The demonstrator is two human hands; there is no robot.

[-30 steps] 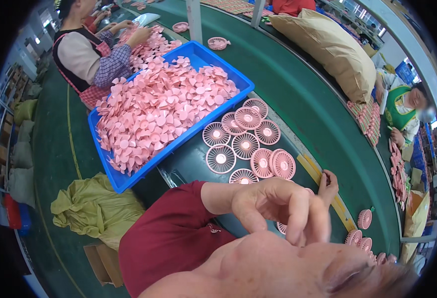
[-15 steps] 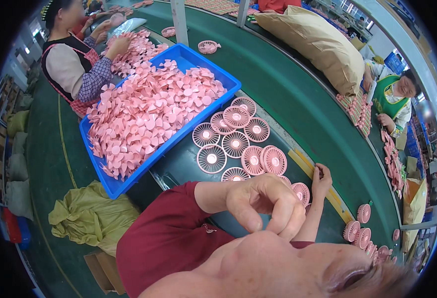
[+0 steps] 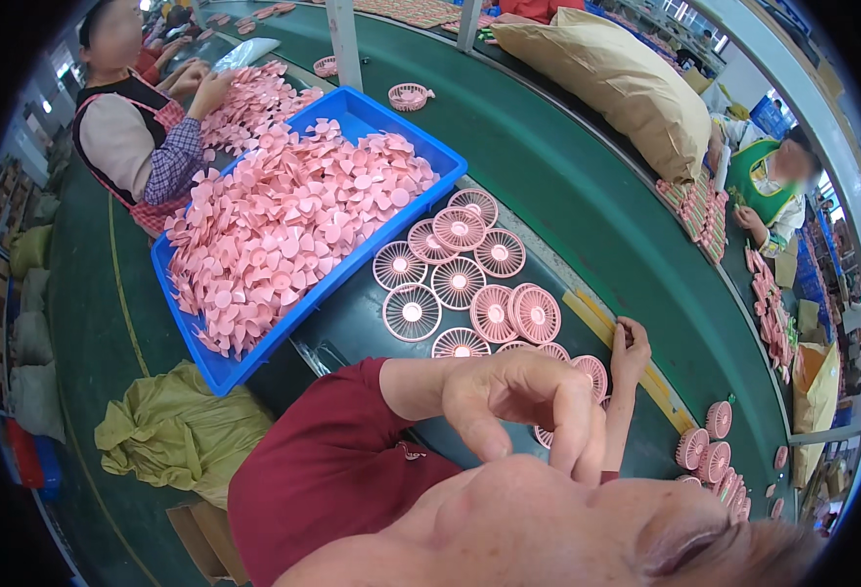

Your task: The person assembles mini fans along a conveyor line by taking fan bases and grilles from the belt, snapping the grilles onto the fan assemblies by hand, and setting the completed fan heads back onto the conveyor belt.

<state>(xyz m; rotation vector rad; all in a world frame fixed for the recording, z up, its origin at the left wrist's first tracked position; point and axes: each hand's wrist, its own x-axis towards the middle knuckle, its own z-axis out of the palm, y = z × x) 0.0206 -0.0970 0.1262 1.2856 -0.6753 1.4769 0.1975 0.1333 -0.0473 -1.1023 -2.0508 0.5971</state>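
My left hand (image 3: 523,401), at the end of a maroon sleeve, is raised close to the camera with its fingers curled. Part of my face covers its fingertips, so anything between them is hidden. My right hand (image 3: 631,350) is at the yellow-striped edge (image 3: 587,311) of the work surface, its fingers bent inward; whatever they hold does not show. Round pink fan grilles (image 3: 459,283) with spoked faces lie between my hands and the blue tray (image 3: 430,210), some overlapping. The tray is heaped with pink fan blades (image 3: 303,225).
A green conveyor belt (image 3: 548,215) curves past the far side, with stacked pink grilles (image 3: 714,460) at right. Co-workers sit at the upper left and right. A large brown sack (image 3: 611,83) lies beyond the belt. Green cloth (image 3: 171,426) and a cardboard box (image 3: 210,538) are at lower left.
My left hand's fingers have shifted slightly away from its thumb, and another grille shows beneath them. The right hand stays at the edge. The whole view has shifted a little.
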